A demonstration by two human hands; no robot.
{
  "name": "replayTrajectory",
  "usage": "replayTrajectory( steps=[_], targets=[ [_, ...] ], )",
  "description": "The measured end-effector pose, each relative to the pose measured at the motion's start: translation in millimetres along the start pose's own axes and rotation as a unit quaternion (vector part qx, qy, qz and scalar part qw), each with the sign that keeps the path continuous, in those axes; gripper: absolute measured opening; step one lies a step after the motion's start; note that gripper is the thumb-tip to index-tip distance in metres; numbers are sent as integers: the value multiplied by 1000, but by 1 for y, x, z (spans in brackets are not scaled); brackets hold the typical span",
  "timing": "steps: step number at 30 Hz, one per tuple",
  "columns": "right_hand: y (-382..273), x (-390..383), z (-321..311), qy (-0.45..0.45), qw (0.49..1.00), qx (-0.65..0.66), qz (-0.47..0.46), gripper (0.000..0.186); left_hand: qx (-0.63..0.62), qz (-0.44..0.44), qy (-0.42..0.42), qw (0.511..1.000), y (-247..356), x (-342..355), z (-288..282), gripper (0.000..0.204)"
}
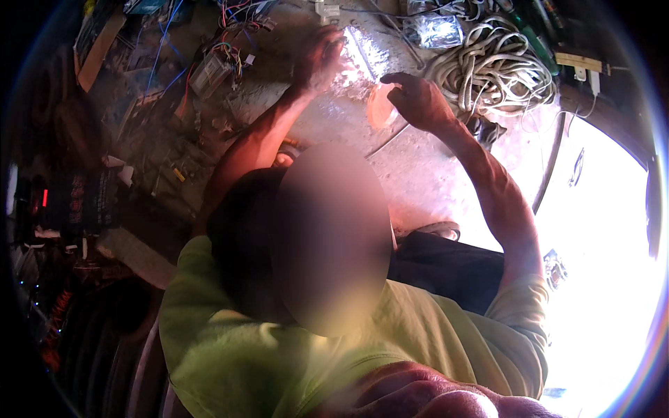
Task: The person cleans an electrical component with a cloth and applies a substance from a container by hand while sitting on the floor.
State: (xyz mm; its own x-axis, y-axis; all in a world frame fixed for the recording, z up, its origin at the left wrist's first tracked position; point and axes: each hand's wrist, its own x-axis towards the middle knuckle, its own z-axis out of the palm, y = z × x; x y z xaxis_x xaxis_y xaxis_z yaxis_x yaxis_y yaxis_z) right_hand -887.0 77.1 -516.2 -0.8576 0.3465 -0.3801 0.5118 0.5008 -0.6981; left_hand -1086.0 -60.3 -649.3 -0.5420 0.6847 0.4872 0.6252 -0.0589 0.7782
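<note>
Both my bare arms reach forward over a lit floor (418,164). Fingers curled, my left hand (320,61) is at the left edge of a glaring white patch (362,59); its grip is smeared by glare and what it holds cannot be made out. To the right, my right hand (417,101) has its thumb and forefinger bent toward the left hand. Just under those fingertips shows a flat, peach-coloured piece (380,110), its kind unclear. A blurred oval covers the middle of my lap.
A coil of pale rope (491,70) lies beyond my right hand, beside a clear shiny package (435,31). A small box with wires (211,73) and tangled coloured cables are at the far left. My shoe (439,230) is near the dark trousers (446,268).
</note>
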Motion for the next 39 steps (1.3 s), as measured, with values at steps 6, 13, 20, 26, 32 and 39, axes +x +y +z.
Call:
replayTrajectory(
  steps=[6, 13, 20, 26, 32, 39],
  targets=[
    [-7, 8, 4, -5, 986, 146, 76, 37, -5, -12, -1, 1000, 0, 7, 2, 18],
    [-4, 24, 19, 21, 984, 174, 10, 38, 26, 13, -20, 999, 13, 23, 2, 16],
    [-8, 39, 20, 30, 989, 143, -6, 37, 42, -59, -71, 995, 25, 24, 7, 21],
    [-10, 37, 24, 35, 977, 206, 50, 40, -168, -276, -63, 944, 45, 26, 8, 38],
    [-9, 26, 24, 33, 960, 259, 103, 44, -277, -353, -119, 886, 68, 36, 0, 42],
    [10, 19, 25, -18, 947, 306, 98, 55, -245, -272, -171, 915, 101, 31, -5, 39]
  ],
)
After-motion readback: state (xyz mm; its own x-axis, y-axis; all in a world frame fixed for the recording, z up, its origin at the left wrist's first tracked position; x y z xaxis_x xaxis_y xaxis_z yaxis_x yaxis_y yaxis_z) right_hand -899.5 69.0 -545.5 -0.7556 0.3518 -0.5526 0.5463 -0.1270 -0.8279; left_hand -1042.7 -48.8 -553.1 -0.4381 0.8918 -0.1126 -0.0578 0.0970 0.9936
